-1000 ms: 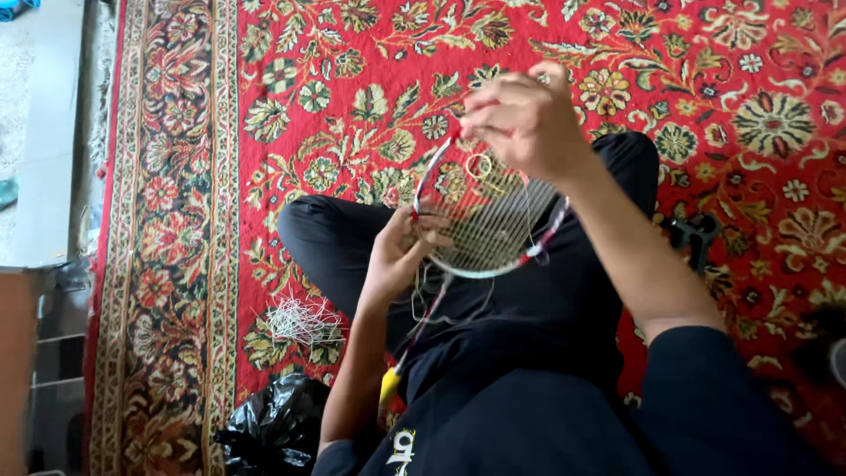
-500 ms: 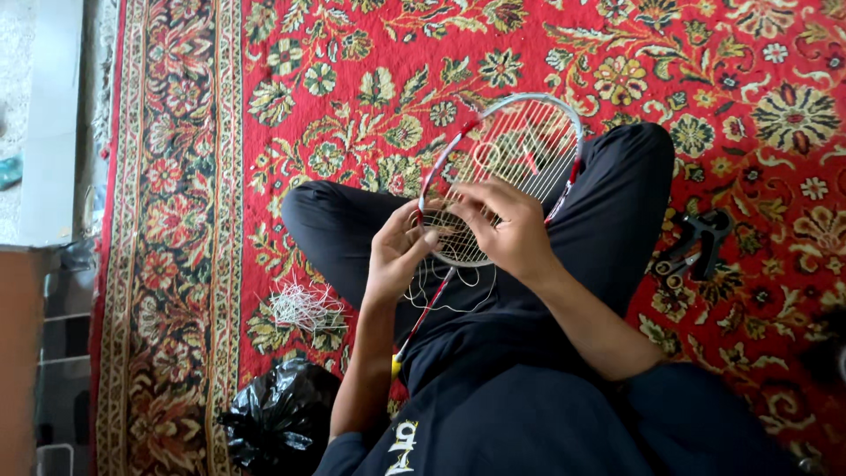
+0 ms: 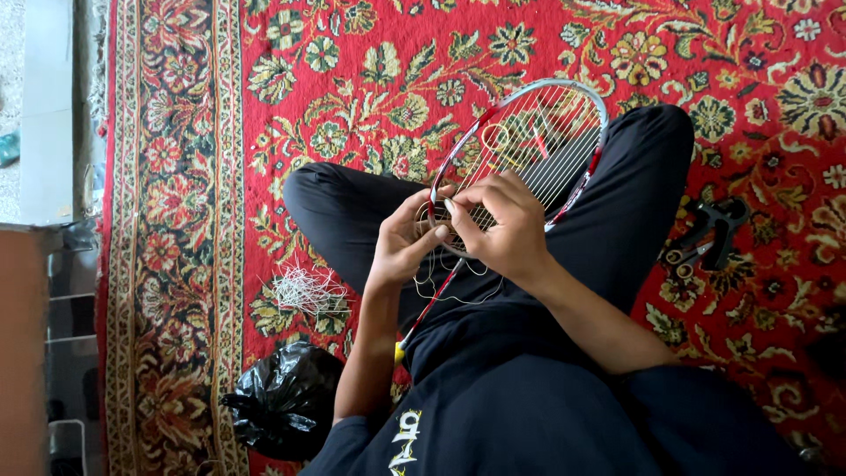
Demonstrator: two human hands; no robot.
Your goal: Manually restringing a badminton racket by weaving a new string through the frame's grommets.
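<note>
Person sits cross-legged on red floral carpet (image 3: 370, 70), badminton racket (image 3: 529, 150) resting across lap, head of frame tilted away over right knee. Left hand (image 3: 401, 247) curled around lower rim of frame — fingers closed on it. Right hand (image 3: 498, 225) just beside, fingertips pinched on string at same rim. Loose string loops (image 3: 449, 286) hang below hands. Clump of cut string (image 3: 304, 291) on carpet near left knee; black plastic bag (image 3: 282, 401) behind it. Dark pliers-like tools (image 3: 705, 234) by right knee.

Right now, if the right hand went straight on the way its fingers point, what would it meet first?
The right hand points leftward across the silver-and-red badminton racket; it would likely meet the left hand first, already almost touching it at the frame's lower edge.
</note>
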